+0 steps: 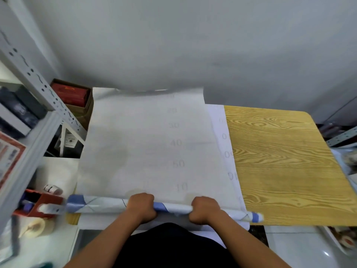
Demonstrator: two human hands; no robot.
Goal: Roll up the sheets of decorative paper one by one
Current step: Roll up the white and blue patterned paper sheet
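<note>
Currently both hands grip the rolled part of the top sheet (150, 144) at the lower centre of the frame. Left hand (142, 206) curls round the roll (100, 205) left of centre; right hand (204, 210) curls round it right of centre, knuckles up. Roll lies crosswise, its blue-and-white printed face outward, ends sticking out past each hand. Unrolled part stretches toward the top of the frame, white backing up with faint numbers, far edge curled. Second white sheet (220, 120) shows at its right edge, underneath. Wood-grain sheet (280, 161) covers the right of the table. Metal shelf (38, 97) upper left; tape roll (36, 227) lower left, blurred
</note>
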